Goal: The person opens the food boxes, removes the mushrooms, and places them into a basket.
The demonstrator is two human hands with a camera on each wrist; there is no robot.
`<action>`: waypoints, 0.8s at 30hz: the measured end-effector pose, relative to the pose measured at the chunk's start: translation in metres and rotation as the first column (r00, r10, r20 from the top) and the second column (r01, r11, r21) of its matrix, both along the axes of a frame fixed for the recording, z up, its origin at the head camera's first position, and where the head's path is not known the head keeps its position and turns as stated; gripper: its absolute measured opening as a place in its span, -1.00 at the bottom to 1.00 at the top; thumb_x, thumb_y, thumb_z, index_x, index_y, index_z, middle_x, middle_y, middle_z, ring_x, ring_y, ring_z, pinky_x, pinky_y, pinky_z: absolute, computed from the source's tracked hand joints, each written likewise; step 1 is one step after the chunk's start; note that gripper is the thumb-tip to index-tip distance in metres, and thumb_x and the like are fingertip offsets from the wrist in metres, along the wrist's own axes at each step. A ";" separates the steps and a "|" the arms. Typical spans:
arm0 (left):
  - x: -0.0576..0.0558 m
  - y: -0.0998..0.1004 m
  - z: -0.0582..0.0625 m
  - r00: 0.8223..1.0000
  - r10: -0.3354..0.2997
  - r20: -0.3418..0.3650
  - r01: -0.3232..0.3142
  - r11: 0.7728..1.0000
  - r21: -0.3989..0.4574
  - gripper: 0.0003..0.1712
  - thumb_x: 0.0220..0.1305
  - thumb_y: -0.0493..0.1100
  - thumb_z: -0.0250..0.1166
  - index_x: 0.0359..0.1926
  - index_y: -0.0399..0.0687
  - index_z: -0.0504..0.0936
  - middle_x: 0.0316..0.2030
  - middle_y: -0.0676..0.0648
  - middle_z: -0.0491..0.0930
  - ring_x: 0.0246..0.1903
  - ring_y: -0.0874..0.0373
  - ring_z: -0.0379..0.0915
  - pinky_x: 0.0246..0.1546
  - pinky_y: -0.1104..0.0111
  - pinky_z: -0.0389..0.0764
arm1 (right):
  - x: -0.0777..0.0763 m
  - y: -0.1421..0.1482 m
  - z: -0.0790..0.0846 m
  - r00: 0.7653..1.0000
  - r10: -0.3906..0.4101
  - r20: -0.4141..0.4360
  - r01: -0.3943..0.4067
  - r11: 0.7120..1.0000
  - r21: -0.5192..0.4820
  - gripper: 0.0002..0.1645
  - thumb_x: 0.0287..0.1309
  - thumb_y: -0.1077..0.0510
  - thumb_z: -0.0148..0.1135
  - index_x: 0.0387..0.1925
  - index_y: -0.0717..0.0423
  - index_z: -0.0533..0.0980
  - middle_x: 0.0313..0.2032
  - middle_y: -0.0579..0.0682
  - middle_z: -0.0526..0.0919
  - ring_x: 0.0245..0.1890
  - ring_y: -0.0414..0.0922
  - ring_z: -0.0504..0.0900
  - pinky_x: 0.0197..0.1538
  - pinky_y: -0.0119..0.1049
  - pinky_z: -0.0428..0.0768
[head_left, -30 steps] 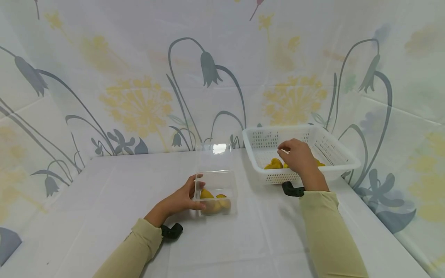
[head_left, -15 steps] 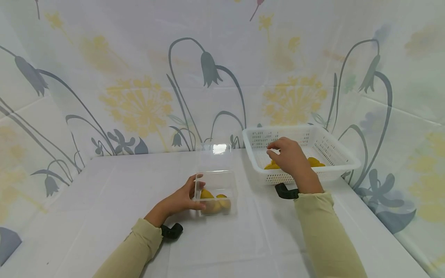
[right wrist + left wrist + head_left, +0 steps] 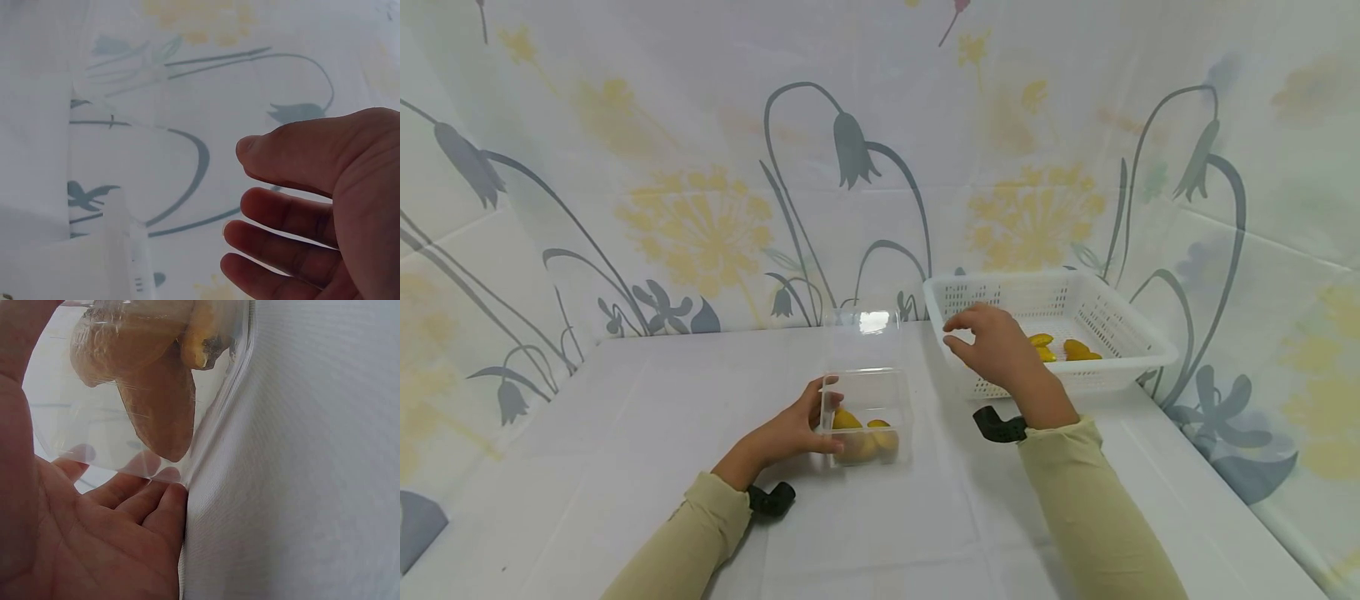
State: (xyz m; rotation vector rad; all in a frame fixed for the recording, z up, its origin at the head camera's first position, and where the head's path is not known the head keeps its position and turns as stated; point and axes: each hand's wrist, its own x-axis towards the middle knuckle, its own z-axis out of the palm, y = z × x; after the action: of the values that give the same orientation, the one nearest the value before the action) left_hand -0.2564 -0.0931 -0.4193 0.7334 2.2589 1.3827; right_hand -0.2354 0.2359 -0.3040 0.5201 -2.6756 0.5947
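A clear plastic box [image 3: 891, 400] sits on the table with its lid [image 3: 852, 340] raised at the back. Inside lie a few smooth, elongated yellow fruits [image 3: 846, 419]; one shows a dark end in the left wrist view. My left hand [image 3: 790, 429] grips the box's left side, thumb at the front and fingers around behind. Over the left end of a white perforated basket [image 3: 1123, 365] is my right hand [image 3: 996, 346], thumb and fingers bent and apart. The right wrist view shows nothing between them. Several yellow fruits [image 3: 1077, 350] lie in the basket, some hidden behind that hand.
White cloth covers the table [image 3: 655, 417]. A flower-printed curtain [image 3: 880, 167] rises behind it and along both sides. The basket stands at the back right, a short way right of the box. A black camera mount sits on each wrist.
My right hand has moved left across the basket to its left end, uncovering fruits in the middle and covering those on the left. The left hand and the box have stayed put.
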 end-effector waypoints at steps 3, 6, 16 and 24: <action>0.000 0.000 0.000 1.000 -0.002 -0.002 0.002 1.000 0.001 0.28 -0.02 0.04 0.53 0.49 0.05 -0.20 0.45 -0.19 0.12 0.49 -0.07 -0.06 0.47 -0.03 0.00 | 0.002 -0.008 -0.002 1.000 0.015 -0.018 -0.015 1.000 0.011 -0.78 0.22 0.11 0.25 -0.16 0.12 0.66 -0.08 0.10 0.66 -0.04 0.08 0.60 0.04 -0.01 0.58; 0.000 0.000 0.000 1.000 -0.002 -0.003 0.002 1.000 0.001 0.27 -0.02 0.05 0.52 0.49 0.06 -0.19 0.45 -0.19 0.12 0.49 -0.08 -0.07 0.46 -0.05 0.00 | 0.004 -0.016 -0.003 0.999 0.030 -0.018 -0.029 0.999 0.019 -0.78 0.21 0.10 0.26 -0.16 0.11 0.66 -0.07 0.09 0.65 -0.05 0.08 0.60 0.04 -0.02 0.58; 0.000 0.001 -0.001 1.000 0.000 -0.001 0.000 1.000 -0.014 0.25 0.01 0.02 0.51 0.49 0.09 -0.19 0.45 -0.20 0.11 0.50 -0.10 -0.09 0.46 -0.05 -0.01 | 0.009 -0.035 -0.009 0.994 0.100 -0.040 -0.098 0.994 0.052 -0.82 0.18 0.13 0.29 -0.19 0.08 0.66 -0.16 0.00 0.65 -0.21 -0.01 0.61 -0.15 -0.14 0.61; -0.001 0.001 -0.001 1.000 -0.004 0.000 0.004 1.000 -0.013 0.24 0.02 0.01 0.51 0.49 0.05 -0.20 0.45 -0.21 0.11 0.49 -0.11 -0.08 0.46 -0.06 -0.01 | 0.009 -0.048 -0.017 0.983 0.170 -0.065 -0.166 0.984 0.062 -0.84 0.17 0.16 0.30 -0.19 0.06 0.66 -0.18 -0.04 0.65 -0.29 -0.09 0.61 -0.21 -0.24 0.61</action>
State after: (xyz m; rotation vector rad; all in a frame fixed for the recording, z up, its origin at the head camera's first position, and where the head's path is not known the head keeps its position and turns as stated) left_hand -0.2571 -0.0923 -0.4200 0.7335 2.2632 1.3647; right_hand -0.2267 0.1883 -0.3209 0.7741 -2.6050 0.5372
